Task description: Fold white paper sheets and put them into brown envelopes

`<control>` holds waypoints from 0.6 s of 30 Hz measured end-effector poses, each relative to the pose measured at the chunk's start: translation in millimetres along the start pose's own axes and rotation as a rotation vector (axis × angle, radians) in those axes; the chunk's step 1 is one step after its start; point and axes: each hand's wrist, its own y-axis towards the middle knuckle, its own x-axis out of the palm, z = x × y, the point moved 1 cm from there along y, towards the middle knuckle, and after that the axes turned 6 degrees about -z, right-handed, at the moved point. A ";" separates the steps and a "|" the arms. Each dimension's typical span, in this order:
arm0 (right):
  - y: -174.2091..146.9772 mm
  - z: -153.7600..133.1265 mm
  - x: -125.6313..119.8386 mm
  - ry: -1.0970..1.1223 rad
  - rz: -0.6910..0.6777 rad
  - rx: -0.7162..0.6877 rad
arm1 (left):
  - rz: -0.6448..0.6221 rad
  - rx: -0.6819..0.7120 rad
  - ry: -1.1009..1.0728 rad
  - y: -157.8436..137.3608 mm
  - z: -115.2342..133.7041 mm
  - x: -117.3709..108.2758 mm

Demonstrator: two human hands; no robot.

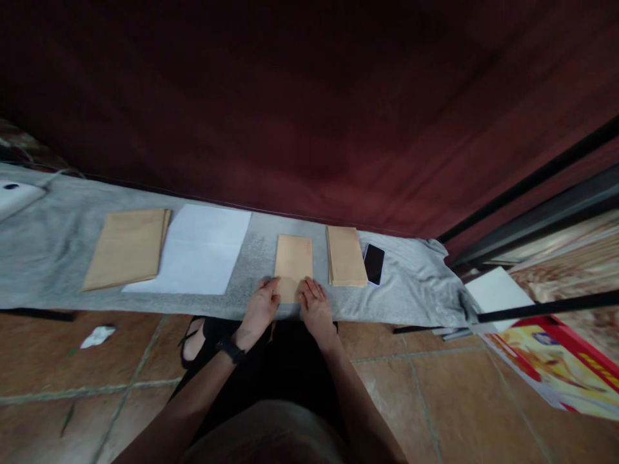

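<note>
A brown paper envelope [293,261] lies flat on the grey cloth in front of me, with small red print near its upper right corner. My left hand [264,303] grips its lower left edge, fingers bent and thumb close to them. On the opposite edge, my right hand [315,303] has its fingers curled over the lower right side. Just right of that hand rests a stack of brown envelopes [347,256]. Farther left, white paper sheets [206,248] lie partly under another pile of brown envelopes [126,248].
A dark-screened phone [374,264] lies beside the right stack. Grey cloth [411,283] covers the narrow table, backed by a dark red curtain [309,129]. A red and yellow box [556,367] stands on the tiled floor at right. A white device [17,198] sits far left.
</note>
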 end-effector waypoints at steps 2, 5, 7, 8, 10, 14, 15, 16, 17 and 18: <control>7.9 3.5 3.8 -0.029 -0.029 0.010 | -0.007 0.032 0.043 -4.6 5.9 0.9; 25.1 8.5 6.0 -0.079 -0.071 0.018 | -0.019 0.046 0.070 -10.8 14.5 0.7; 38.3 11.5 7.0 -0.120 -0.084 0.024 | -0.024 0.051 0.069 -13.0 18.4 -0.1; 44.8 12.9 7.8 -0.138 -0.087 0.028 | -0.029 0.056 0.069 -13.7 19.6 -0.4; 57.0 15.3 10.3 -0.167 -0.091 0.030 | -0.035 0.067 0.087 -14.7 20.8 -0.1; 77.5 18.3 17.7 -0.211 -0.062 0.045 | -0.042 0.114 0.210 -18.2 21.8 2.8; 82.1 18.6 19.5 -0.220 -0.052 0.054 | -0.051 0.128 0.252 -19.0 22.3 3.5; 86.4 18.6 21.1 -0.226 -0.047 0.062 | -0.069 0.143 0.299 -19.6 22.9 4.1; 90.5 18.4 22.5 -0.231 -0.048 0.070 | -0.095 0.156 0.348 -20.0 23.5 4.6; 94.3 18.1 23.7 -0.234 -0.053 0.082 | -0.122 0.168 0.392 -20.1 24.2 5.1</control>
